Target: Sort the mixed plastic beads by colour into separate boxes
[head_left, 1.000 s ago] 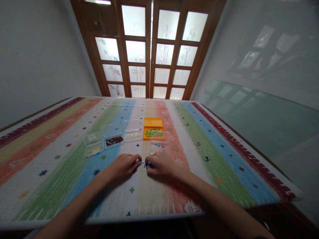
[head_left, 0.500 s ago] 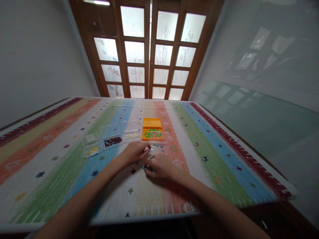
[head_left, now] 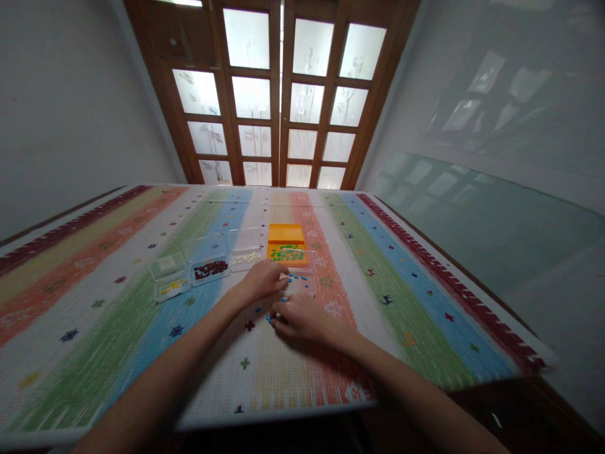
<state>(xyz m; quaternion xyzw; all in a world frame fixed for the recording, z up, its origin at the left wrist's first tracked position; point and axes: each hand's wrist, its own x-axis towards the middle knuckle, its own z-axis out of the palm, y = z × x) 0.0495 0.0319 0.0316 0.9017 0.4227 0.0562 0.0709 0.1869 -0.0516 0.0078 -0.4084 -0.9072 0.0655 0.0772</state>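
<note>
My left hand [head_left: 265, 279] reaches over the left edge of a clear plastic box [head_left: 302, 289] that holds several small blue pieces [head_left: 297, 277]. Its thumb and fingertips are closed together; what they hold, if anything, is too small to make out. Nearer to me, my right hand [head_left: 302, 320] rests low over the cloth with its fingers curled in. A bit of blue [head_left: 269, 318] shows at its fingertips, but I cannot tell whether it is gripped or lies on the cloth. Another blue bit shows just above the right knuckles.
Behind the hands stands an open orange case [head_left: 286, 233] with green pieces [head_left: 288, 253]. To the left are open clear boxes with white pieces [head_left: 247, 258], dark red pieces [head_left: 211, 269] and yellow pieces [head_left: 172, 287]. A striped cloth [head_left: 198, 353] covers the table.
My left hand has moved slightly forward over the clear box's edge, and the light piece seen at its fingertips no longer shows there. My right hand stays almost in place. The view has shifted slightly.
</note>
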